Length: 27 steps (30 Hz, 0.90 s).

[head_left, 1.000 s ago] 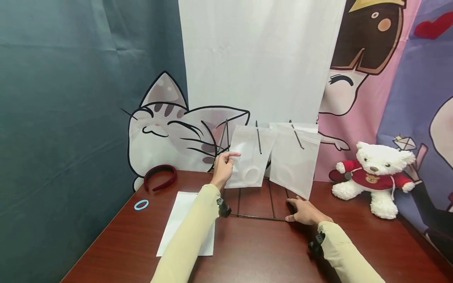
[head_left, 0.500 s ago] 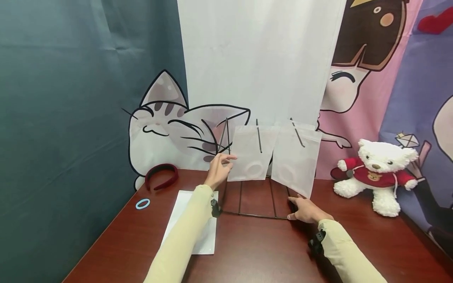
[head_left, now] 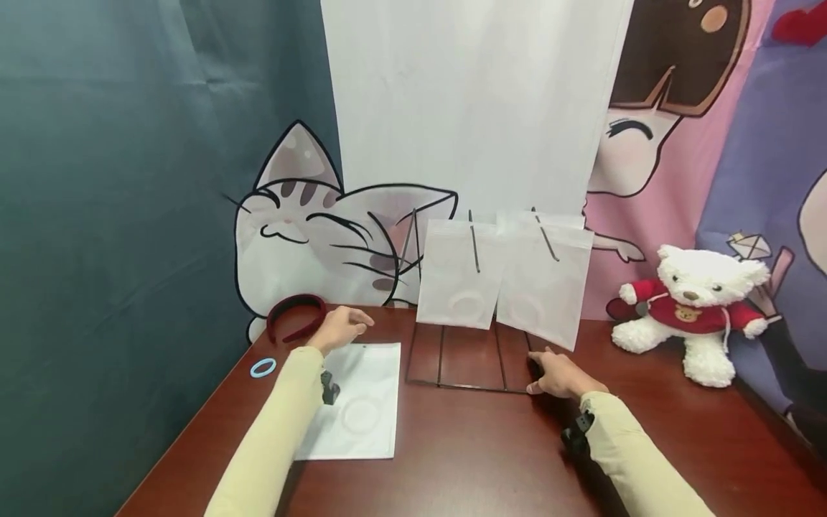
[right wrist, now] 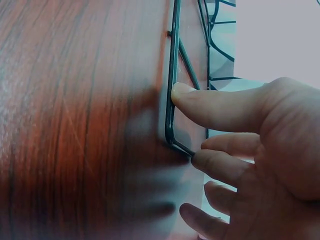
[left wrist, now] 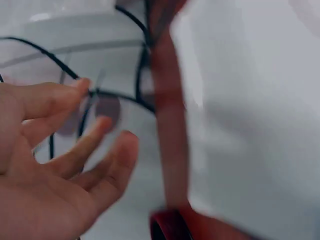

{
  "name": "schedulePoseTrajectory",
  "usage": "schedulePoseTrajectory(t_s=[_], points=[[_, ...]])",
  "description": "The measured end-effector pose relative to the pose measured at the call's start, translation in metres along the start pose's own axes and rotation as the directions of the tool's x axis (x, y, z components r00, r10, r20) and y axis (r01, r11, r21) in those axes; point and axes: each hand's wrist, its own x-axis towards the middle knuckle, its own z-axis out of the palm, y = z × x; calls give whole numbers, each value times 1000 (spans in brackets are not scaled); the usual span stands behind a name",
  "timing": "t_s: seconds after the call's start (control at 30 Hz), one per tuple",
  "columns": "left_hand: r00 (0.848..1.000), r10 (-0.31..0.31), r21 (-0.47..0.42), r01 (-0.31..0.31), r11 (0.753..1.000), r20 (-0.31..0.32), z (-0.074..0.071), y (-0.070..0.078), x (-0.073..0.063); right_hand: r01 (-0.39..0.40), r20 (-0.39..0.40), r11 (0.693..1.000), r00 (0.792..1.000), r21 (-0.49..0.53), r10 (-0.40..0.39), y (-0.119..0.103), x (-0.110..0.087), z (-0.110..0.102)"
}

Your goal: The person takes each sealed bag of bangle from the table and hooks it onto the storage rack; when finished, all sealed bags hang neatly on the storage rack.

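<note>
My left hand (head_left: 340, 327) is in the air near the red headband (head_left: 274, 313) and the far edge of a white pouch (head_left: 381, 366) lying on the table. Its fingers are loosely bent with nothing between them, as the left wrist view shows. A ring shape shows through that pouch. My right hand (head_left: 558, 375) holds the front right corner of a black wire rack (head_left: 472, 388), with the thumb (right wrist: 192, 100) on the front bar and a finger at the side bar. Two white pouches, a left one (head_left: 446, 269) and a right one (head_left: 543, 287), hang from the rack's hooks, each with a faint ring shape inside.
A light blue ring (head_left: 263, 368) lies left of the flat pouch on the brown table (head_left: 478, 459). At the right sits a white teddy bear (head_left: 691, 309) in a red top. Cartoon-printed curtains (head_left: 452, 108) stand behind the table.
My left hand has moved left and nearer, away from the hanging left pouch to beside the headband. More of the flat pouch now shows. The right hand stays at the rack's corner.
</note>
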Motion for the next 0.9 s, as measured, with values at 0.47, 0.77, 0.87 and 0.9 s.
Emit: schedulePoseTrajectory(t_s=[0.47, 0.77, 0.87, 0.9], points=[[987, -133, 168, 117, 979, 87, -4, -47, -20, -10, -28, 1000, 1000, -8, 10, -3, -1, 1], [974, -206, 82, 198, 977, 91, 0, -39, -28, 0, -30, 1000, 1000, -9, 0, -3, -1, 5], [978, -181, 4, 181, 983, 108, -3, -44, -29, 3, -26, 1000, 1000, -16, -3, -4, -1, 6], [979, -168, -13, 171, 985, 115, -4, -46, -29, 0, -25, 1000, 1000, -15, -1, -4, -1, 6]])
